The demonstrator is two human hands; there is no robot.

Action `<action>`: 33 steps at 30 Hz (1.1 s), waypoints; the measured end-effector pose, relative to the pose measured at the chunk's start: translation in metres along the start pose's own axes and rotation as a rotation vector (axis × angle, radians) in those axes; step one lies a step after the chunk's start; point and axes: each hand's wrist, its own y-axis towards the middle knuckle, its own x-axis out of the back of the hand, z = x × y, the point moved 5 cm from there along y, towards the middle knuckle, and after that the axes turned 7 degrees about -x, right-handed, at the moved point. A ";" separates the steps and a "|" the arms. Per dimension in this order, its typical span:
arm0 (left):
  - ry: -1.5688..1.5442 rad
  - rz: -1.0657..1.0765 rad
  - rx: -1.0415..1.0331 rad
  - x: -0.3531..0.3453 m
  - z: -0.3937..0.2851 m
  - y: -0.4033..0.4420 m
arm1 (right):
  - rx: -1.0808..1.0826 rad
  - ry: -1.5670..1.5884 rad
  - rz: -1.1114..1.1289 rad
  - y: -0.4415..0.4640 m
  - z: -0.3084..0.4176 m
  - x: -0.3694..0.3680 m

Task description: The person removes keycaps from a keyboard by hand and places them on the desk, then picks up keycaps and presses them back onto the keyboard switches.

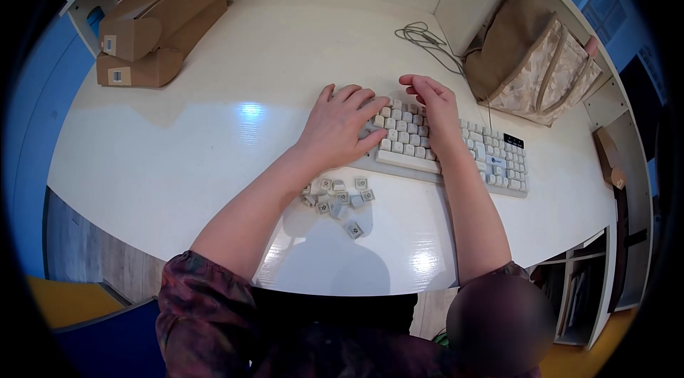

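Observation:
A white keyboard (410, 160) lies slightly tilted on the white desk. My left hand (340, 125) rests over its left end, fingers spread, with the thumb at the keys and nothing held. Over the middle of the keys is my right hand (436, 109), its fingers curled to the left; whether anything small is between them cannot be made out. That hand and forearm hide part of the keys. Several loose keycaps (343, 197) are scattered on the desk in front of the keyboard, near my left forearm, some showing their undersides.
Two brown cardboard boxes (160, 25) are stacked at the back left. A coiled cable (427, 41) lies behind the keyboard. A brown and patterned bag (531, 61) leans at the back right by the desk's side panel. Shelves (570, 285) stand below at the right.

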 end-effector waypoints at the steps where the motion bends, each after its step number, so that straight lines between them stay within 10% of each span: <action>1: 0.004 0.006 0.002 0.000 -0.001 0.000 | 0.050 -0.010 0.006 -0.001 0.001 -0.001; 33: -0.339 -0.053 0.257 -0.012 0.029 0.036 | 0.178 -0.577 -0.056 -0.009 -0.003 -0.015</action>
